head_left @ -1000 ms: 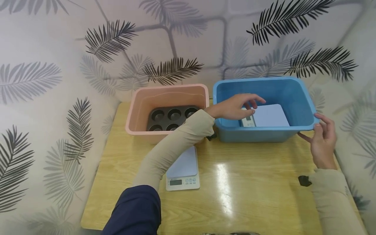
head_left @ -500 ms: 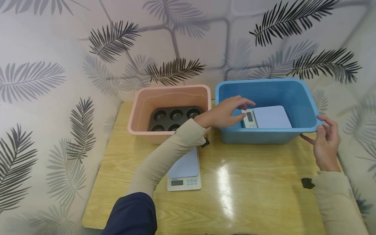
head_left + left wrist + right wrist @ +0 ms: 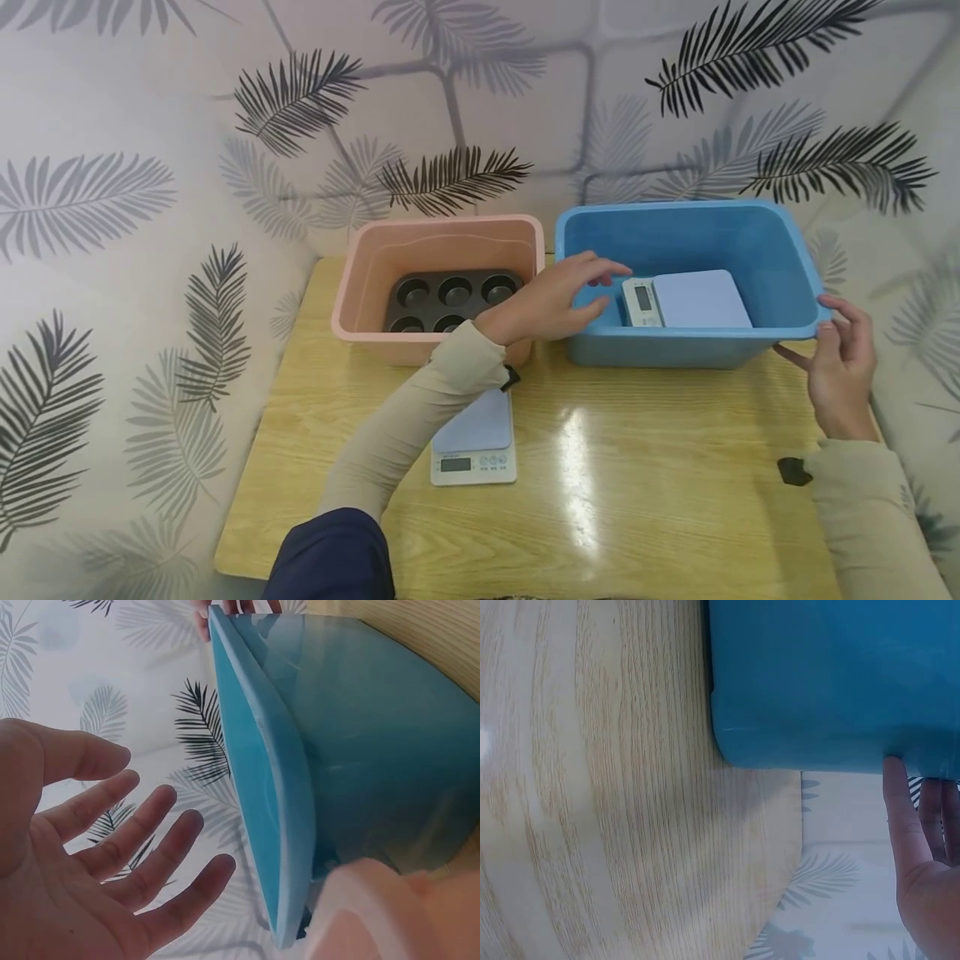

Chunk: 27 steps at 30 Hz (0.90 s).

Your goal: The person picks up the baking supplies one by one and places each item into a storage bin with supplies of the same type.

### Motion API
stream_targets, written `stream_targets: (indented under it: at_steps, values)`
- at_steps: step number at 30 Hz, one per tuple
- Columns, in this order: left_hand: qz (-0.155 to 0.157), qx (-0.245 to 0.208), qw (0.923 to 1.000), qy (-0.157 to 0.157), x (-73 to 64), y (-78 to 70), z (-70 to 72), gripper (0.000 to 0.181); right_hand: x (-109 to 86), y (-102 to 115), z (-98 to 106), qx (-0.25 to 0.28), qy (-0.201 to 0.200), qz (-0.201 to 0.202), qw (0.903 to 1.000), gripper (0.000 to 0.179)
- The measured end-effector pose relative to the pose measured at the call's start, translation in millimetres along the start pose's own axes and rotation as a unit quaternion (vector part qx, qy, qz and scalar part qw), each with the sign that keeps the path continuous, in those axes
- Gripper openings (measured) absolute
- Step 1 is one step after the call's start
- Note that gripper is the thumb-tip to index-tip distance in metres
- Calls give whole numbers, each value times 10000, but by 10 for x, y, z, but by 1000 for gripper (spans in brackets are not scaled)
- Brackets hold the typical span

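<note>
- Left hand (image 3: 543, 304): hovering at the centre of the head view, by the left front corner of the bin; fingers spreading apart in loose curves, apart from the rim in the left wrist view.
- Right hand (image 3: 843, 362): gripping the bin's front corner at right of frame, fingers clamping on the rim.
- Rectangular blue plastic bin (image 3: 660, 348): sitting right of centre on the pale wood-grain desk (image 3: 645, 467).
- White kitchen scale with grey display (image 3: 702, 298): lying inside this bin, display end facing frame left.
- Pink plastic bin (image 3: 442, 237): standing left of centre, holding a dark metal muffin tray (image 3: 455, 291).
- Second white scale (image 3: 474, 450): lying lower centre, beige left sleeve (image 3: 405, 425) partly covering it.
</note>
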<state>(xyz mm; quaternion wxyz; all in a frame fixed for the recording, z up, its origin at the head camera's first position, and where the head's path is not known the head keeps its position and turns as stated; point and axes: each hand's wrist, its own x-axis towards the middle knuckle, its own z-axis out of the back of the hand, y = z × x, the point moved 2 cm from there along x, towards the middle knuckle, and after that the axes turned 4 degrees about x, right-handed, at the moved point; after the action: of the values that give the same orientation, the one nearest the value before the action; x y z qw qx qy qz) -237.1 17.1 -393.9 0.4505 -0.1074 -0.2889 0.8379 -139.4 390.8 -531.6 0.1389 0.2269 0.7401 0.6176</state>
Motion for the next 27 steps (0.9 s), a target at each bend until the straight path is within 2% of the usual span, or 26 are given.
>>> stream_targets:
  at_steps: [4, 9, 15, 22, 27]
  values:
    - [91, 125, 9998, -91, -91, 13, -4, 47, -8, 5, -6, -133, 64, 45, 9999, 41]
    - [221, 516, 9982, -208, -243, 29, -32, 45, -16, 6, -5, -76, 67, 23, 9999, 40]
    - [415, 637, 9961, -450, -448, 57, -91, 45, -21, -6, 4, -407, 82, 33, 9991, 43]
    - [540, 890, 9926, -632, -657, 62, -168, 42, -15, -9, 4, -115, 98, 77, 9999, 41]
    - [792, 899, 9900, -751, -809, 75, -225, 40, -16, -7, -10, -50, 128, 59, 9999, 40]
